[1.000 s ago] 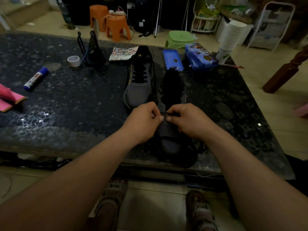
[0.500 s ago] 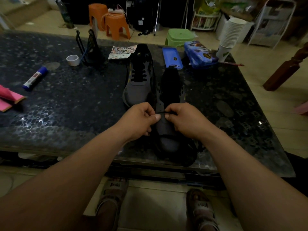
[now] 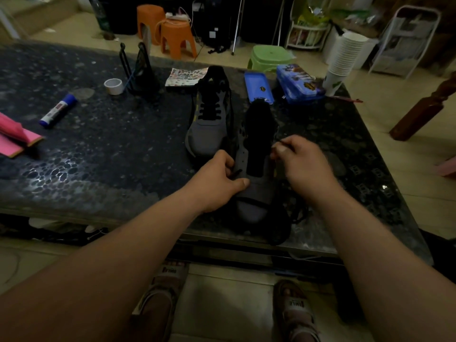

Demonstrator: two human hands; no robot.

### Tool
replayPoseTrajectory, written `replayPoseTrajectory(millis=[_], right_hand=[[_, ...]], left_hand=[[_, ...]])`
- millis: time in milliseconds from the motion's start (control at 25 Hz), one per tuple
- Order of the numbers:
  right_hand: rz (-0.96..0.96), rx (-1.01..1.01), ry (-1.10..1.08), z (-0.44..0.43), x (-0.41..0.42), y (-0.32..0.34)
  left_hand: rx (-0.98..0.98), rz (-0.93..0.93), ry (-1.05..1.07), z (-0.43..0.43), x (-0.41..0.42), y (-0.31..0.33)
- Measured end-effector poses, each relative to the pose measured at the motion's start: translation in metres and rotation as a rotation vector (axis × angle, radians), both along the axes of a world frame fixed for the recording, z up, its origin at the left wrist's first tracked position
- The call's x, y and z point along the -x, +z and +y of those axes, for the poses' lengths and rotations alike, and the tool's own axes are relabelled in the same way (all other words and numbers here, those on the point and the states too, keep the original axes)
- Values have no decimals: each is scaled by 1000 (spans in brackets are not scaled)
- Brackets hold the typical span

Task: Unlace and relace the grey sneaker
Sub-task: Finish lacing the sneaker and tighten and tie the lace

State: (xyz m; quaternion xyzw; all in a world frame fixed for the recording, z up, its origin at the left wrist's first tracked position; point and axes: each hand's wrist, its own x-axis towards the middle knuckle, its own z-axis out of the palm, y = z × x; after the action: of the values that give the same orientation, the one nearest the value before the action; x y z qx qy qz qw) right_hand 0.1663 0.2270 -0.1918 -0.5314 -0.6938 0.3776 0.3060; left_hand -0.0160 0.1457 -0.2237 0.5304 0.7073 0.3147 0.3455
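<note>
one sneaker between left hand, right hand

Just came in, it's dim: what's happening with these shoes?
A person works on the nearer grey sneaker on the table. The left hand pinches the black lace at its left eyelet strip; the right hand pinches lace on the other side. Its upper eyelets look empty. The other sneaker sits laced behind.
</note>
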Motion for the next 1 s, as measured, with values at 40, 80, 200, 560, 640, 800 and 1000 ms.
replayPoseTrajectory(millis=[40,80,200,560,640,800,1000], right_hand=[[164,94,-72,7,-10,5],[352,216,-139,12,-19,12],[761,471,-277,17,-39,27],[-399,-355,79,-9,-2,10],[-414,-275,209,-14,8,0],[-380,-223,202,-19,17,-6],[-515,-280,254,-15,17,-5]], left_hand=[[10,6,-3,0,0,2],[16,1,-4,-1,0,2],[17,-5,-9,-1,-1,3],[-6,22,2,0,0,0],[-2,29,4,1,1,-1],[-3,29,6,2,-1,-1],[-6,-6,-4,1,0,0]])
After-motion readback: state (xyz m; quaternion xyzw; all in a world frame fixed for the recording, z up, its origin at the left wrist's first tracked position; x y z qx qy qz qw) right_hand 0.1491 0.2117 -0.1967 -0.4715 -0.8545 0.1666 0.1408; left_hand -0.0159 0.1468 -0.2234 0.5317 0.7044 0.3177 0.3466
